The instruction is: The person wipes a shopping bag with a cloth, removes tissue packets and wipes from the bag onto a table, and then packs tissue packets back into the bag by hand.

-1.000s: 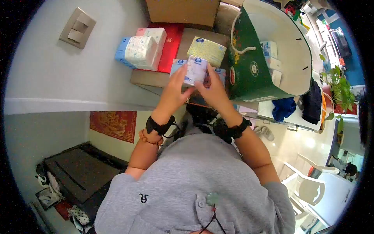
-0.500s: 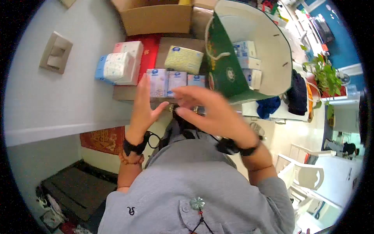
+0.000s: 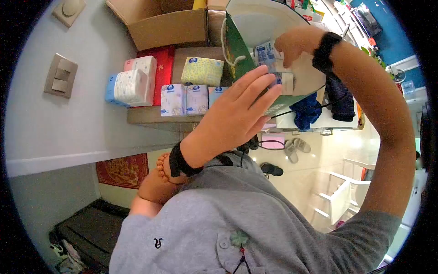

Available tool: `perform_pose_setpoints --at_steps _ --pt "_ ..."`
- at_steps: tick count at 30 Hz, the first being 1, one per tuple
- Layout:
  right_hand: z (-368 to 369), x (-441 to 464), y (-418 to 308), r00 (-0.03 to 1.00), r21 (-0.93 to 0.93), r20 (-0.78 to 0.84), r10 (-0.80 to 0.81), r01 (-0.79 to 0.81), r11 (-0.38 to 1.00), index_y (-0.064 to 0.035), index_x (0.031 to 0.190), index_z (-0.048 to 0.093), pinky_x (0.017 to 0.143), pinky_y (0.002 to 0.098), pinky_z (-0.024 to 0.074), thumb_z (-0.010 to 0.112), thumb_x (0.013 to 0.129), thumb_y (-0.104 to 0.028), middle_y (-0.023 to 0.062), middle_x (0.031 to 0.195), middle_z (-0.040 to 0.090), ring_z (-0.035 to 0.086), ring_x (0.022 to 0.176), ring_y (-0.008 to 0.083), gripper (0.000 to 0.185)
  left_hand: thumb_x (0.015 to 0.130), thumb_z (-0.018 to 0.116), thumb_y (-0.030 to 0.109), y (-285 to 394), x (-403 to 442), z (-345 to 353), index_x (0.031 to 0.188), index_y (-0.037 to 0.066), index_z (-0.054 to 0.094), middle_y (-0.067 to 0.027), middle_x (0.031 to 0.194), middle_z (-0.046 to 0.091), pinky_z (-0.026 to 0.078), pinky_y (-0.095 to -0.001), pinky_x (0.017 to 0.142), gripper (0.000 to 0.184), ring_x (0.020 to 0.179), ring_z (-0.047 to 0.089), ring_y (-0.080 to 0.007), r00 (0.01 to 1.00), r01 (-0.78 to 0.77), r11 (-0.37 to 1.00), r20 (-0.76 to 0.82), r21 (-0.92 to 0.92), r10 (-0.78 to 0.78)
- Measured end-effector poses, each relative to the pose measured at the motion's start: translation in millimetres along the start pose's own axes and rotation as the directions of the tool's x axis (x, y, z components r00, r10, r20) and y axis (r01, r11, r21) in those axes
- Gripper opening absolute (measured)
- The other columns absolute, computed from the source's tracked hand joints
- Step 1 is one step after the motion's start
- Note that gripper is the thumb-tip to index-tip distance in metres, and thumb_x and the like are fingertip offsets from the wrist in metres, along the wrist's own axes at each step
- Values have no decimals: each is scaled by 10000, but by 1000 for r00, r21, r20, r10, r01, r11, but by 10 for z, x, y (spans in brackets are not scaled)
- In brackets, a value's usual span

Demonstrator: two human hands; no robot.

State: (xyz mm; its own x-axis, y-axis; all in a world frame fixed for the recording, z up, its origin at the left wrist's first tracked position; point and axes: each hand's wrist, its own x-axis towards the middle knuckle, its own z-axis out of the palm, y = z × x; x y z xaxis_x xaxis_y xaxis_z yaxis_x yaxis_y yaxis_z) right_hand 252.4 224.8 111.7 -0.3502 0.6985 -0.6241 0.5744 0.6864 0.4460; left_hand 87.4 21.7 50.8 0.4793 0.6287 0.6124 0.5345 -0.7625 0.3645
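My right hand reaches into a large green paper bag with a white inside. Its fingers and thumb curl round the end of a blue-and-white tissue pack; the fingertips are partly hidden. Below that pack lies another white pack. My left hand is open, fingers stretched, in front of the bag's near side; whether it touches the bag is unclear. Left of it, two lilac tissue packs and a blue one stand in a row, with a yellow pack behind them.
A white-and-blue pack and a pink one sit on a red sheet by the wall. Behind stands an open cardboard box. Dark clothing lies right of the bag. A white chair and slippers are on the floor.
My right hand has moved from in front of the lilac packs up and right into the bag. My left hand has swung right to the bag's near side. The view has shifted.
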Motion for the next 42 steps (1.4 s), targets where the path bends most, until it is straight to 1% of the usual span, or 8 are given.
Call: perform_pose_setpoints --at_steps 12,14,17,20,25,31,39,42 --pt "95 578 -96 920 -165 -169 -354 328 930 -70 923 725 653 432 538 793 579 -205 154 812 700 666 749 323 375 711 692 84 18 -190 12 1378 45 435 -166 1441 399 323 -472 1124 716 1358 364 -378 998 20 998 -59 64 -16" --pt "-416 -15 -97 981 198 -194 -16 55 979 -28 838 698 558 375 474 761 572 -230 144 737 673 653 701 201 340 720 693 84 -14 -218 11 1387 42 429 -174 1455 393 318 -472 1126 719 1357 370 -375 996 18 998 -85 61 -13" --pt "-1130 -650 -54 984 187 155 -83 53 981 31 990 672 664 287 507 643 885 -303 136 843 688 661 788 208 351 755 683 83 -43 -254 -164 1388 36 432 -186 1444 406 321 -458 1117 683 1345 386 -363 985 50 999 -168 18 -46" --pt "-1225 -1248 94 974 324 -38 -222 222 920 53 917 671 598 303 490 642 891 -356 91 745 654 615 682 161 411 808 697 118 -136 -370 -410 1381 26 446 -190 1359 481 374 -414 1065 632 1262 469 -326 942 135 990 -313 29 -120" --pt "-237 -1770 63 778 638 -626 -54 551 538 26 1150 593 735 294 531 683 809 -434 123 965 663 656 872 176 580 799 761 180 -164 -536 -515 1417 24 396 -146 1320 529 445 -352 977 734 1104 566 -237 863 240 895 -339 -376 -374" --pt "221 -1589 -1253 748 693 -584 317 662 -286 35 1152 618 741 236 496 667 839 -197 73 1009 665 620 858 114 393 784 787 187 -107 -631 -510 1457 47 325 -146 1282 560 446 -355 980 828 1133 568 -224 947 6 451 -140 -893 -291" --pt "370 -866 -2109 111 389 -900 421 641 662 -12 1163 584 678 347 511 751 691 -108 132 905 612 607 800 264 509 838 710 191 -509 -1047 -398 1261 1 535 -180 1227 584 423 -383 998 496 1168 555 -290 772 517 839 -330 -170 -543" --pt "395 -278 -2388 142 286 -958 247 480 830 9 1142 569 731 377 491 790 650 -114 144 979 606 588 855 281 553 850 691 233 -885 -1339 -283 1258 -19 525 -203 1232 574 414 -396 1006 507 1174 547 -312 716 639 766 -418 70 -559"
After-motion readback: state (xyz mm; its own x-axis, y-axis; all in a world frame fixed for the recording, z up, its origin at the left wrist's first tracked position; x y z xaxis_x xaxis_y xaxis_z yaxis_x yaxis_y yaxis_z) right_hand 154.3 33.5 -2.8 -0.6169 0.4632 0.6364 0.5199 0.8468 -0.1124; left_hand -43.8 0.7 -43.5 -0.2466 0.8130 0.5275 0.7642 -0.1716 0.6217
